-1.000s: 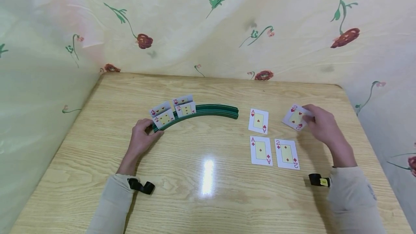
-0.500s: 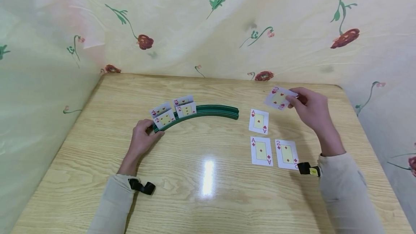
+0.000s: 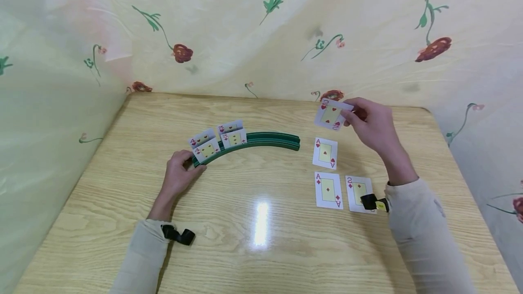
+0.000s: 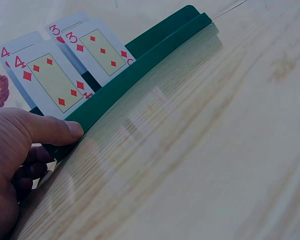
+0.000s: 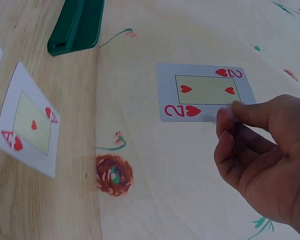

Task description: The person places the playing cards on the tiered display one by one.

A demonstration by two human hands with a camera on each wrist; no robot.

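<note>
Between thumb and fingers my right hand [image 3: 373, 124] pinches the two of hearts [image 5: 207, 91], lifted above the table's back part. My left hand [image 3: 178, 176] grips the left end of a curved green card holder [image 3: 273, 138], its thumb on the front edge. Standing in the holder's left half are the four of diamonds [image 4: 50, 82] and three of diamonds [image 4: 101, 52], in front of the four of hearts [image 3: 201, 137] and three of hearts [image 3: 230, 126]. On the table lie the ace of hearts [image 3: 325, 153], ace of diamonds [image 3: 328, 190] and two of diamonds [image 3: 354, 185], partly covered by the right wrist strap.
The light wooden table [image 3: 229, 239] ends at the back against a flower-patterned cloth [image 3: 229, 31], which also hangs at both sides. A black strap with a small camera [image 3: 178, 234] sits on the left wrist.
The right hand has raised the two of hearts from the table's right side and carried it left and back, behind the ace of hearts. The left hand and holder have stayed put.
</note>
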